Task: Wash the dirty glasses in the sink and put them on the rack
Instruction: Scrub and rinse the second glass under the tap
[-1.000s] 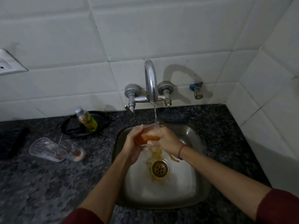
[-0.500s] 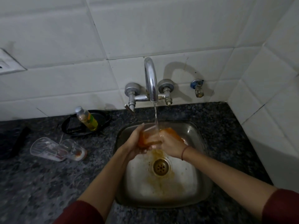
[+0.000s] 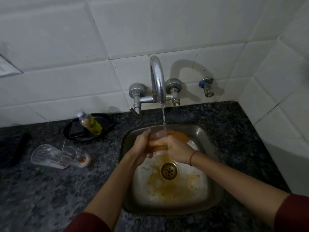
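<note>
A clear glass (image 3: 157, 139) with orange-tinted water in it is held upright under the running tap (image 3: 158, 81), over the steel sink (image 3: 207, 141). My left hand (image 3: 142, 148) wraps its left side and my right hand (image 3: 175, 148) grips it from the right. An orange thing (image 3: 181, 136), perhaps a scrub pad, shows behind my right hand. Two more clear glasses (image 3: 50, 156) lie on their sides on the dark counter to the left, one (image 3: 78, 158) with an orange residue at its base. Orange stains spread around the drain (image 3: 168, 170).
A soap bottle (image 3: 90, 123) leans in a black dish (image 3: 103, 129) left of the tap. A small valve (image 3: 207, 87) sticks out of the tiled wall at right. A dark flat object (image 3: 20, 148) lies at the far left. The granite counter (image 3: 50, 198) surrounds the sink.
The glass has been turned more upright under the stream and its contents look paler. More orange water has spread over the sink floor.
</note>
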